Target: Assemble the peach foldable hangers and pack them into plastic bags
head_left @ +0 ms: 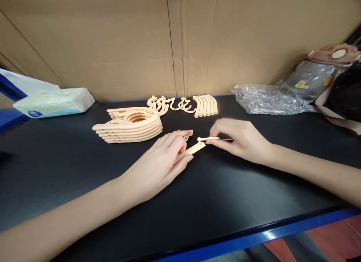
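Observation:
My left hand [169, 153] is closed around a beige plastic hanger part [193, 150], whose end with a small hole points to the right. Another rounded end of beige plastic sticks out beyond its fingers. In my right hand [239, 140], thumb and fingers pinch a slim beige hanger piece [208, 138] seen edge-on; whether it is a hook or an arm I cannot tell. Its small knobbed tip is at the end of the left-hand part, seemingly touching it. Behind my left hand lies a stack of folded beige hangers [132, 126].
Several loose hanger hooks [176, 105] and a row of curved hanger strips [205, 105] lie at the back of the black table [225, 217]. A tissue pack [56, 102] sits far left. Clear plastic wrap [267, 100] and a bottle [313, 76] are far right, before a cardboard wall [126, 47].

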A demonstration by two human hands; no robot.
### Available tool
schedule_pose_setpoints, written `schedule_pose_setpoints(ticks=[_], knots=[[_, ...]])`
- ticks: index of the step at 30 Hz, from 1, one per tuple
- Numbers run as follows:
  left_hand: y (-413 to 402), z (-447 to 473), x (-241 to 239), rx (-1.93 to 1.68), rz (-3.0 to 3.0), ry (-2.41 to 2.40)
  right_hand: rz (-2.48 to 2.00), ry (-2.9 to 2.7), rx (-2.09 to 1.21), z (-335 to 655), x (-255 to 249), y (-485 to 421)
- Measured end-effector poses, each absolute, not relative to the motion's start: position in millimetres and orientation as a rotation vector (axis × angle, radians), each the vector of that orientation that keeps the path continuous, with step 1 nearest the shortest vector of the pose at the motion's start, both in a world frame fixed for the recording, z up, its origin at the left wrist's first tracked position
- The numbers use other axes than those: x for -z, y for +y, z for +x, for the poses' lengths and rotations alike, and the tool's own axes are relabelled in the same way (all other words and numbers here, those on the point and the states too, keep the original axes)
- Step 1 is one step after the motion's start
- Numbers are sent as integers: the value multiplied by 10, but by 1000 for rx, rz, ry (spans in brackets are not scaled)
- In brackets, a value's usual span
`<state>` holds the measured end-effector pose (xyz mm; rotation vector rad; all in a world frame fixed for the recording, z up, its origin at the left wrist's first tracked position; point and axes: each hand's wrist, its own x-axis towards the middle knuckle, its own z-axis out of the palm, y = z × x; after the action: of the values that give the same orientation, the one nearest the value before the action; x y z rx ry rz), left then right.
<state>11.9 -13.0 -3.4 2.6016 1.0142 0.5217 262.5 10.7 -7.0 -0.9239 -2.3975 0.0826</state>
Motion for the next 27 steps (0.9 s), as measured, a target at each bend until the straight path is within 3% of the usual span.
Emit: schedule_pose_setpoints(ticks=[19,27], knots=[[-131,107,51,-605,2583,984,-980,-2554,-118,2613,40,38],[-119,109,50,-598,2614,980,-852,-2501,-396,2600,0,23]])
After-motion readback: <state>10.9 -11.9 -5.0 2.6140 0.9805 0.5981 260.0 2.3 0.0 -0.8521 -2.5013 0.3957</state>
